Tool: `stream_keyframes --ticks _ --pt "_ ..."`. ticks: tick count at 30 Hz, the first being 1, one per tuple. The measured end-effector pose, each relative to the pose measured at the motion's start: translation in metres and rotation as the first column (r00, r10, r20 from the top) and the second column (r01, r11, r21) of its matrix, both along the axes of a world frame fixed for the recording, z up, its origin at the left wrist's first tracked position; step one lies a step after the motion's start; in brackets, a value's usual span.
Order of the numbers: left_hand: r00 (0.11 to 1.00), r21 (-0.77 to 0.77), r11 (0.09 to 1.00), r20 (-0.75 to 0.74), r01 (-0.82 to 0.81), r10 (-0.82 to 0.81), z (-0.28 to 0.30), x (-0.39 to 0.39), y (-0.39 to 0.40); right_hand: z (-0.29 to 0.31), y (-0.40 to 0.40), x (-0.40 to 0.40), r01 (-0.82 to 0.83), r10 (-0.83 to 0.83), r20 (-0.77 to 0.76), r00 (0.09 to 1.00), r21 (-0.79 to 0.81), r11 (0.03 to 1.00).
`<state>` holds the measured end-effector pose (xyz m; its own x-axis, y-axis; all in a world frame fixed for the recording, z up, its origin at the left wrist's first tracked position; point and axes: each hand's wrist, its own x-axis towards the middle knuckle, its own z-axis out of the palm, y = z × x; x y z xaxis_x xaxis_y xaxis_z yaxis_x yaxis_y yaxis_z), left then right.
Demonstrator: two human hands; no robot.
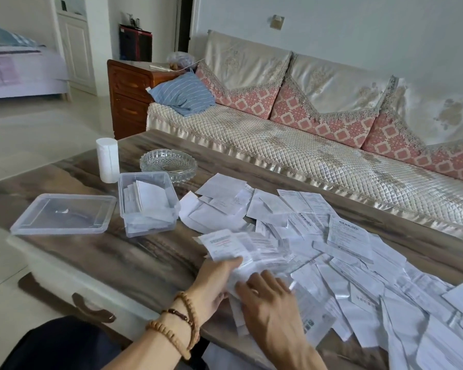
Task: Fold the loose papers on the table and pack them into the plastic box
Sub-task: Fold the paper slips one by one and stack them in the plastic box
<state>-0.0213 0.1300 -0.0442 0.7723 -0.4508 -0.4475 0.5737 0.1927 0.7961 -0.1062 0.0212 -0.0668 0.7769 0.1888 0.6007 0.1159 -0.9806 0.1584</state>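
— Near the front edge of the worktop (pixel 96 252), what are the two hands doing?

— Both are at the near end of the loose papers (pixel 345 252). The left hand (pixel 211 283) has a printed slip (pixel 225 245) in its grip, thumb on top and fingers curled beneath, and that sheet stands tilted up from the pile. The right hand (pixel 271 303) lies flat over the papers just beside it, fingers spread and fairly straight, its grip closed on nothing.

— And where is the plastic box (pixel 148 204)?

— Further back and to the left of the pile, close to its far edge. It stands open, with several folded papers (pixel 147 198) packed upright inside. Its lid (pixel 62 213) lies flat on the worktop just to the left.

— Anything else on that surface?

— A glass dish (pixel 169 164) just behind the box, and a white roll (pixel 107 160) standing upright to its left. Beaded bracelets (pixel 182 321) circle the left wrist. Beyond the worktop runs a sofa (pixel 318 145) with a striped blue pillow (pixel 183 93) at its left end.
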Motion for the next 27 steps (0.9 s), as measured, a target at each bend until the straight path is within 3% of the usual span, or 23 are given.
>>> stream_keyframes --ticks 3,6,8,10,13,16,21,23,26,27 --pt "0.998 0.076 0.996 0.053 -0.05 0.046 -0.011 0.0 0.0 -0.008 -0.002 -0.003 0.007 0.006 -0.065 0.998 0.189 0.982" --pt "0.994 0.06 0.995 0.083 -0.076 0.07 -0.016 0.001 0.005 -0.004 -0.013 -0.008 0.246 -0.196 -0.168 0.966 0.373 0.894" --pt "0.99 0.023 0.992 0.066 -0.126 0.124 -0.016 0.003 0.008 0.002 -0.018 -0.014 0.39 -0.261 -0.305 0.916 0.52 0.76" --pt "0.987 -0.019 0.987 0.03 -0.159 0.16 -0.013 0.006 0.012 0.011 -0.02 -0.018 0.439 -0.157 -0.433 0.888 0.695 0.57" --pt "0.99 -0.027 0.992 0.056 -0.126 0.127 -0.012 0.01 0.017 0.019 -0.028 -0.018 0.518 -0.089 -0.529 0.844 0.76 0.393" --pt "0.983 0.047 0.997 0.176 -0.066 0.057 -0.011 0.01 0.022 0.021 -0.045 -0.021 0.486 -0.047 -0.517 0.854 0.764 0.425" --pt "0.957 0.145 0.97 0.244 -0.194 0.155 -0.01 0.014 0.027 0.032 -0.074 -0.032 0.473 -0.072 -0.484 0.872 0.796 0.377" --pt "0.949 0.186 0.96 0.274 -0.211 0.156 -0.012 0.019 0.031 0.041 -0.084 -0.039 0.381 -0.065 -0.379 0.923 0.878 0.289" --pt "0.938 0.216 0.965 0.34 -0.152 0.072 -0.013 0.021 0.038 0.056 -0.085 -0.041 0.191 0.053 -0.186 0.981 0.976 -0.106" --pt "0.937 0.205 0.972 0.348 -0.116 0.039 -0.012 0.018 0.038 0.06 -0.078 -0.038 0.168 0.073 -0.16 0.984 0.979 -0.113"
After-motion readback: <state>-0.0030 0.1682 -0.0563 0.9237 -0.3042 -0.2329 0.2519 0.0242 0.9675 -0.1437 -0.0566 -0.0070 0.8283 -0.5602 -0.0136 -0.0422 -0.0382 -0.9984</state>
